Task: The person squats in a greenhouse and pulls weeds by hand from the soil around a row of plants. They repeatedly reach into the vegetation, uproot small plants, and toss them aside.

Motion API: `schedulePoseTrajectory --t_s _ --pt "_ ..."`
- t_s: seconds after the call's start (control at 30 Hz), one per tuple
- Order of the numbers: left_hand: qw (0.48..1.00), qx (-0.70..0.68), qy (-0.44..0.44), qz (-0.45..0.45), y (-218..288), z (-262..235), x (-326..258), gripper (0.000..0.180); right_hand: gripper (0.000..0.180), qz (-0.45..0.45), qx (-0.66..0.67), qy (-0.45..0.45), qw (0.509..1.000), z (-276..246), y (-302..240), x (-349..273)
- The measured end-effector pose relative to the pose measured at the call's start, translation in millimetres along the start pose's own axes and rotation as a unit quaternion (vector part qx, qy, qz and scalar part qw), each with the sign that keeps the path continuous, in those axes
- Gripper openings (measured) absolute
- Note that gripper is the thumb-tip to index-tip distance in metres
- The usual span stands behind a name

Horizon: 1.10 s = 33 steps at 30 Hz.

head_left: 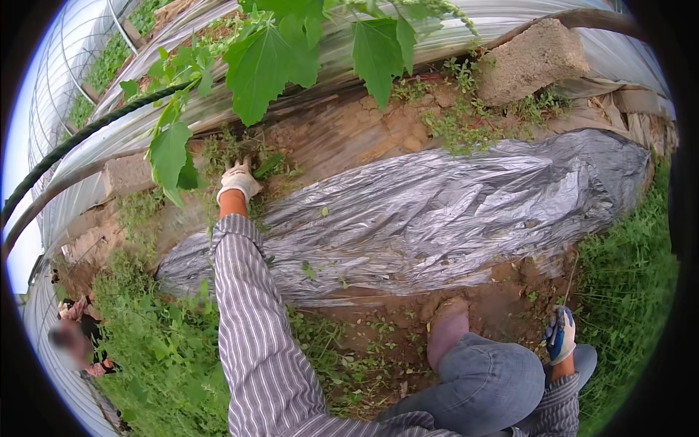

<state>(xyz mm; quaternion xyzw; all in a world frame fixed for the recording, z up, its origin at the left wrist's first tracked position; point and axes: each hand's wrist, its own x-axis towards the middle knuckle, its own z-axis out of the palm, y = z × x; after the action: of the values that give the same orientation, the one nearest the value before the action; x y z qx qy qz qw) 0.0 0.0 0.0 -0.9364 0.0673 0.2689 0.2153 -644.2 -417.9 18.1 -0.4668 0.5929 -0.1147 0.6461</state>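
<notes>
My left hand (pixel 239 182), in a white glove, reaches far forward to low green weeds (pixel 231 149) at the foot of the plastic sheeting. Its fingers are curled in among the stems, and the leaves partly hide the fingertips. By my knee at the lower right, my right hand (pixel 560 336), in a white glove with a blue palm, is closed around a slim dark handle. A thin, rod-like part (pixel 572 278) rises above that fist; its end is too fine to make out. Between the hands lies crumpled silver-grey plastic film (pixel 437 211) on brown soil.
Large-leaved stems (pixel 262 69) hang close in front, beside a dark rope (pixel 95 124). Concrete blocks (pixel 535 62) weigh down the clear sheeting (pixel 466 14). Dense greenery (pixel 626 277) grows at the right and lower left. Another person (pixel 80 335) is at the far left.
</notes>
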Motion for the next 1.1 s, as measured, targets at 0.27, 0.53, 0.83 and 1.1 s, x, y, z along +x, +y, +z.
schedulePoseTrajectory --t_s 0.27,0.53,0.83,1.1 --pt "0.998 0.017 0.027 -0.049 10.3 3.7 16.0 0.083 0.021 -0.04 0.007 0.029 0.999 -13.3 -0.2 0.4" --pt "0.99 0.046 0.083 -0.102 -27.8 67.9 54.1 0.059 0.023 -0.025 -0.029 0.038 0.999 -23.4 6.3 -15.1" --pt "0.985 -0.026 0.124 -0.115 -32.4 84.3 -6.4 0.022 0.025 -0.012 -0.031 0.009 0.999 -35.1 24.6 -1.1" --pt "0.981 -0.103 0.162 -0.019 12.8 81.4 -85.2 0.029 0.02 -0.041 0.003 -0.046 0.998 -41.0 19.9 -6.9"
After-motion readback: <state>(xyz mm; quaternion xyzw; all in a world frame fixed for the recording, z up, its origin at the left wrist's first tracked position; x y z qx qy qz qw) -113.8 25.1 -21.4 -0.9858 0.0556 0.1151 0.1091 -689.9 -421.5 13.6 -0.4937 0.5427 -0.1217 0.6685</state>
